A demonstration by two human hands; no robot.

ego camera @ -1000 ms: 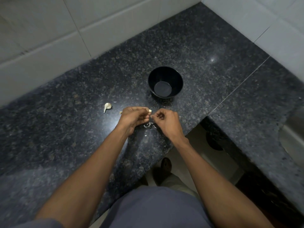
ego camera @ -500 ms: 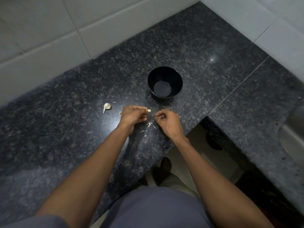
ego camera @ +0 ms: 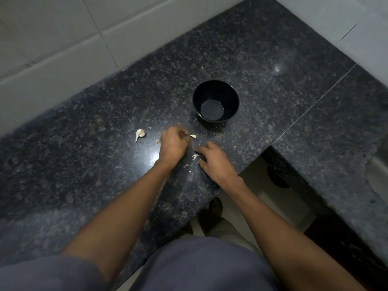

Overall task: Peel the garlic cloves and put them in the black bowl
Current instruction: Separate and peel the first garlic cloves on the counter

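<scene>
A dark speckled granite counter (ego camera: 262,59) is filling most of the head view, running in an L along a wall of pale tiles (ego camera: 63,38), with a thin seam (ego camera: 315,103) crossing the stone at the right and a bright glare spot showing on its polished surface just beside the left wrist. A person in a grey-blue shirt (ego camera: 189,267) is standing at the counter's edge, both bare forearms reaching forward over it. The black bowl (ego camera: 216,103) is sitting upright on the stone beyond the hands, near them but not touching, and only its dark, bare bottom is showing inside. The left hand (ego camera: 173,144) is hovering low over the counter with its fingers curled, pinching a pale garlic clove (ego camera: 193,136) whose tip is sticking out toward the bowl. The right hand (ego camera: 214,160) is lying close beside it with fingers loosely bent over a small heap of papery peel scraps (ego camera: 194,156); whether it is pinching any of them cannot be told, as the frame is blurred there. A second, unpeeled garlic clove (ego camera: 140,134) is lying on the counter to the left of the left hand, apart from it, with its thin tail pointing toward the person. A small peel fragment (ego camera: 157,141) is resting between that clove and the left hand.
</scene>
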